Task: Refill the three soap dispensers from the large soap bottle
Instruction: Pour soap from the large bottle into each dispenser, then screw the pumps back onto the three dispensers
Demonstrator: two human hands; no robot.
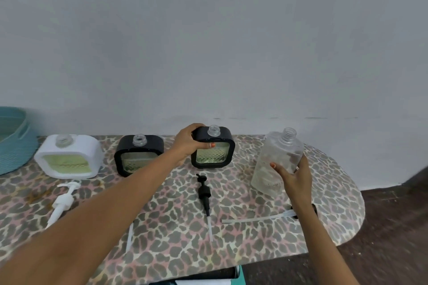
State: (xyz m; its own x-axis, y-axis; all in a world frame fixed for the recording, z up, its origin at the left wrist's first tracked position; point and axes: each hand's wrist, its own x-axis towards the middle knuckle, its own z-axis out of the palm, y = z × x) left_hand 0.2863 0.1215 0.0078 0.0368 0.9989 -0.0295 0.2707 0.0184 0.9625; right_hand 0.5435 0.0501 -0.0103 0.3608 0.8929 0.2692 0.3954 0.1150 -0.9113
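open gap between right black dispenser (pixel 213 154) and clear bottle (pixel 275 157), black pump (pixel 204 191) nearby

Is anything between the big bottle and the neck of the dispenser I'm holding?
Nothing visible. The large bottle in the right hand is beside the black dispenser, its neck uncapped; the left hand grips the opposite corner.

Row, left to right: left dispenser (pixel 67 157), middle dispenser (pixel 136 146), right dispenser (pixel 214 154), bottle (pixel 275 159). On table (pixel 254 250) before them: first pump (pixel 62 201) at left, second pump (pixel 205 192) before right dispenser. Basket (pixel 14 143) far left.
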